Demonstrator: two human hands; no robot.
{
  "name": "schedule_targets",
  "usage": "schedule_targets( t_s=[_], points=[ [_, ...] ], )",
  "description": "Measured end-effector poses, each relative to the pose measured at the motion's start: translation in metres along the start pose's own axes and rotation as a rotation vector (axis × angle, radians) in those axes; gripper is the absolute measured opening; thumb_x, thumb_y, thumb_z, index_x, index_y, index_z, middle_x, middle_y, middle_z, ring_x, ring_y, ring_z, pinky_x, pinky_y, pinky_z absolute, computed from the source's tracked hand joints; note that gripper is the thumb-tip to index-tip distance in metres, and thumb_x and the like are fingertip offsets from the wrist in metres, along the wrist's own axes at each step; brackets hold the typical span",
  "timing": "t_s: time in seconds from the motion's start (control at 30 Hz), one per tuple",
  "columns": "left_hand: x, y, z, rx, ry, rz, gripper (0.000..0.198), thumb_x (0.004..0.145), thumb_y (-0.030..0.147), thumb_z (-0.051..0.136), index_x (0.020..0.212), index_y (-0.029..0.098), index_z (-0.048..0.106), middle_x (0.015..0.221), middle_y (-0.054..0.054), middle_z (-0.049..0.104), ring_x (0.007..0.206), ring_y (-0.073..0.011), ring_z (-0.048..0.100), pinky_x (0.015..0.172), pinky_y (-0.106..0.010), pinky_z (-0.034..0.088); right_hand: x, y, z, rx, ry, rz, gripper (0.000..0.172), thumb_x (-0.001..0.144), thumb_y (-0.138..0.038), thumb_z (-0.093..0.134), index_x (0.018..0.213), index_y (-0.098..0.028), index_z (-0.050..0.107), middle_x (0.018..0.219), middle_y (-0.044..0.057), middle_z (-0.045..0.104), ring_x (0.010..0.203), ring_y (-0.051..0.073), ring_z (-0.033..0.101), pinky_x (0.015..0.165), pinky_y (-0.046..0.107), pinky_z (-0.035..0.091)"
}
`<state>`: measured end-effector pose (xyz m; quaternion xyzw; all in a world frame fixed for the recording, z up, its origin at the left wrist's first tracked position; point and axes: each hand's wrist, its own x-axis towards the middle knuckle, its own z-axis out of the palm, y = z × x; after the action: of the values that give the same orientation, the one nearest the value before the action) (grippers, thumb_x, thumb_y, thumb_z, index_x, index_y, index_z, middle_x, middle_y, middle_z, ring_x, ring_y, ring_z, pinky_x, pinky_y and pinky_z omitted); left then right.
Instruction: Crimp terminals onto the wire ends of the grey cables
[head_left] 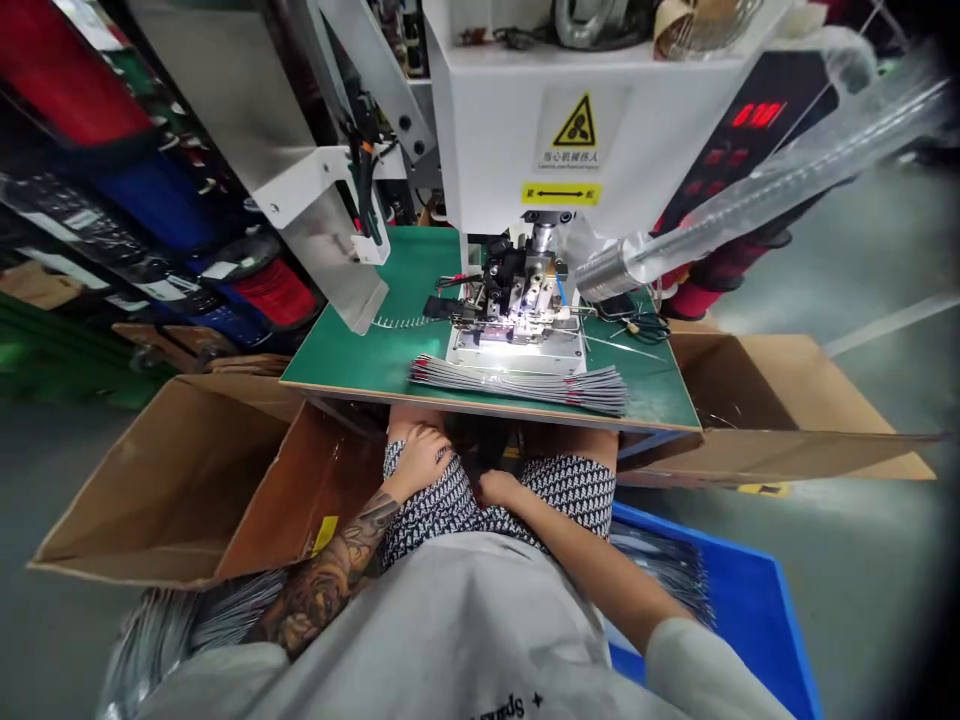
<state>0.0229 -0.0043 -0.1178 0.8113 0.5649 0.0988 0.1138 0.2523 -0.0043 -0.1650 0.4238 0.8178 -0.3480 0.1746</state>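
Thin, grey, red-flecked wires [517, 386] are lying bundled beyond my left hand [422, 460], which is resting loosely flattened on patterned shorts [571, 487]. My right hand [499, 489] is resting nearby, fingers hidden; I cannot tell its grip.

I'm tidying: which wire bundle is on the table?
The bundle on the green table, before the machine; other wires lie in the blue bin and at lower left.

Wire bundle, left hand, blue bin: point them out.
Wire bundle [517, 386], head view: its middle.
Left hand [421, 460], head view: its back.
Blue bin [752, 612], head view: its bare inside.
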Motion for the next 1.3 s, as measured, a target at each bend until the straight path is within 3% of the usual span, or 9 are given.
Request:
schedule_targets(
  t_s=[0.27, 0.4, 0.5, 0.57, 0.63, 0.73, 0.87, 1.1, 1.3],
  points=[
    [-0.027, -0.024, -0.034, -0.007, 0.155, -0.099, 0.02, 0.103, 0.03, 0.057, 0.106, 0.021, 0.075, 0.111, -0.005, 0.075, 0.112, -0.0226, 0.064, 0.111, -0.046, 0.038, -0.087, 0.086, 0.009, 0.195, 0.696, 0.187, 0.057, 0.108, -0.043, 0.038, 0.064, -0.016, 0.062, 0.077, 0.015, 0.068, 0.078, 0.023, 0.067, 0.074, 0.032, 0.046],
    [-0.022, -0.023, -0.039, -0.021, 0.158, -0.104, 0.02, 0.102, 0.031, 0.059, 0.104, 0.02, 0.075, 0.109, -0.006, 0.076, 0.109, -0.0244, 0.066, 0.107, -0.048, 0.04, -0.103, 0.071, 0.004, 0.379, 0.905, 0.114, 0.055, 0.108, -0.049, 0.039, 0.07, -0.017, 0.063, 0.068, 0.009, 0.065, 0.064, 0.018, 0.062, 0.065, 0.03, 0.046],
    [-0.014, -0.008, -0.045, -0.066, 0.163, -0.08, 0.023, 0.104, 0.032, 0.057, 0.104, 0.018, 0.075, 0.105, -0.007, 0.076, 0.102, -0.021, 0.068, 0.097, -0.04, 0.048, -0.115, 0.033, -0.035, 0.481, 1.001, -0.043, 0.036, 0.107, -0.041, 0.049, 0.097, -0.017, 0.074, 0.09, 0.008, 0.075, 0.08, 0.018, 0.069, 0.076, 0.03, 0.054],
    [-0.007, 0.01, -0.057, -0.1, 0.19, -0.049, 0.024, 0.105, 0.031, 0.055, 0.107, 0.018, 0.075, 0.103, -0.006, 0.076, 0.098, -0.0179, 0.068, 0.092, -0.036, 0.052, -0.125, 0.016, -0.076, 0.507, 1.202, -0.207, 0.016, 0.102, -0.029, 0.062, 0.103, -0.018, 0.074, 0.093, 0.007, 0.075, 0.083, 0.018, 0.069, 0.078, 0.032, 0.056],
    [0.005, 0.029, -0.078, -0.137, 0.321, 0.04, 0.018, 0.102, 0.026, 0.059, 0.107, 0.018, 0.074, 0.102, -0.006, 0.077, 0.097, -0.0178, 0.069, 0.093, -0.035, 0.054, -0.132, 0.012, -0.119, 0.381, 1.373, -0.312, 0.019, 0.096, -0.019, 0.07, 0.114, -0.02, 0.073, 0.106, 0.008, 0.077, 0.097, 0.021, 0.071, 0.089, 0.036, 0.057],
    [0.032, 0.047, -0.116, -0.132, 0.51, 0.166, 0.022, 0.097, 0.019, 0.066, 0.118, 0.019, 0.071, 0.114, -0.007, 0.076, 0.111, -0.0193, 0.068, 0.102, -0.038, 0.055, -0.129, 0.029, -0.164, 0.134, 1.244, -0.274, 0.038, 0.095, -0.026, 0.073, 0.132, -0.018, 0.068, 0.126, 0.011, 0.074, 0.117, 0.028, 0.069, 0.103, 0.045, 0.055],
    [0.072, 0.04, -0.147, 0.02, 0.355, 0.163, 0.038, 0.1, 0.029, 0.065, 0.137, 0.019, 0.065, 0.143, -0.012, 0.065, 0.141, -0.0293, 0.056, 0.115, -0.05, 0.048, -0.112, 0.056, -0.177, -0.054, 1.032, -0.193, 0.049, 0.096, -0.033, 0.074, 0.14, -0.015, 0.063, 0.134, 0.012, 0.071, 0.122, 0.032, 0.066, 0.104, 0.05, 0.054],
    [0.09, 0.02, -0.148, -0.007, 0.131, 0.223, 0.028, 0.103, 0.03, 0.064, 0.128, 0.017, 0.059, 0.146, -0.01, 0.064, 0.153, -0.0277, 0.048, 0.128, -0.053, 0.035, -0.112, 0.053, -0.18, -0.141, 1.018, -0.28, 0.034, 0.1, -0.023, 0.066, 0.132, -0.012, 0.065, 0.121, 0.014, 0.073, 0.108, 0.03, 0.063, 0.088, 0.044, 0.053],
    [0.097, 0.04, -0.143, 0.005, 0.239, 0.287, 0.013, 0.103, 0.026, 0.064, 0.112, 0.018, 0.06, 0.124, -0.006, 0.072, 0.118, -0.0216, 0.066, 0.123, -0.051, 0.039, -0.131, 0.056, -0.178, -0.154, 1.184, -0.227, 0.035, 0.096, -0.012, 0.066, 0.131, -0.016, 0.066, 0.114, 0.009, 0.075, 0.101, 0.026, 0.065, 0.085, 0.041, 0.052]
  ],
)
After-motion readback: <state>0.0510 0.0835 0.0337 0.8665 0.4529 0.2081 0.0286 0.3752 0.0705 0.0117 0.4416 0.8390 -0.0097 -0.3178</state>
